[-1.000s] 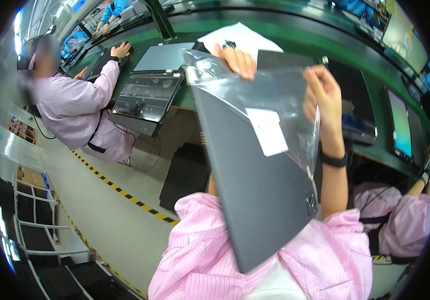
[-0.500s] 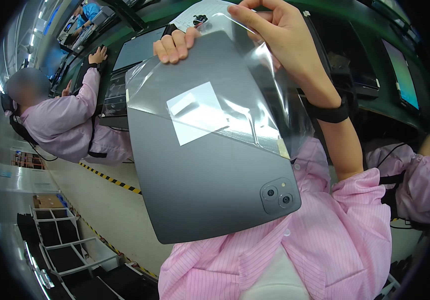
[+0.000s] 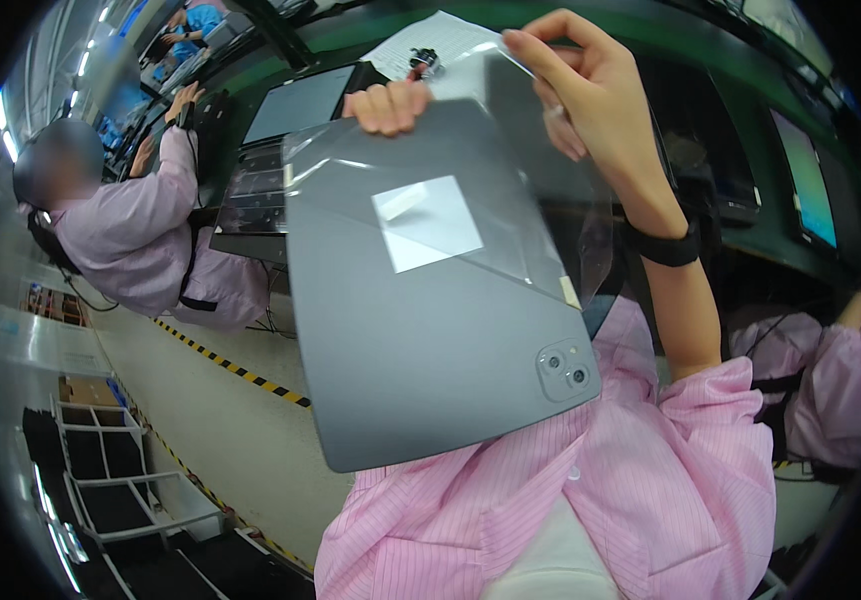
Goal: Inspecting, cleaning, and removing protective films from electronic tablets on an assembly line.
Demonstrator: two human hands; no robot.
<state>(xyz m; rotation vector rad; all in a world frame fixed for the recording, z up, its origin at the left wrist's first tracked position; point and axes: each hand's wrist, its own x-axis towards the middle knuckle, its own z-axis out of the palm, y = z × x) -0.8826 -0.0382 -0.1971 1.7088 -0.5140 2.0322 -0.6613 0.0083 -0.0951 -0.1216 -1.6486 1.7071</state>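
A grey tablet [image 3: 430, 350] is held up in front of me with its back and twin-lens camera bump showing. My left hand [image 3: 388, 107] curls its fingers over the tablet's top edge; the rest of that hand is hidden behind it. Clear plastic film [image 3: 510, 235] lies over the upper part of the back and sticks out past the right edge. A white square sticker [image 3: 430, 222] shows in the middle of the film area. My right hand [image 3: 595, 100], with a black wristband, pinches the film's upper corner above the tablet.
Behind the tablet, the dark green bench [image 3: 350, 45] carries paper sheets [image 3: 395, 50], a flat grey screen [image 3: 295, 105] and a lit tablet [image 3: 805, 185]. A co-worker in pink [image 3: 135, 220] sits at the left, another at the right. White-framed racks [image 3: 120, 480] stand lower left.
The tablet's top edge has dropped and shifted right, while its lower edge has risen slightly. My right hand has moved a little right and down, still pinching the film.
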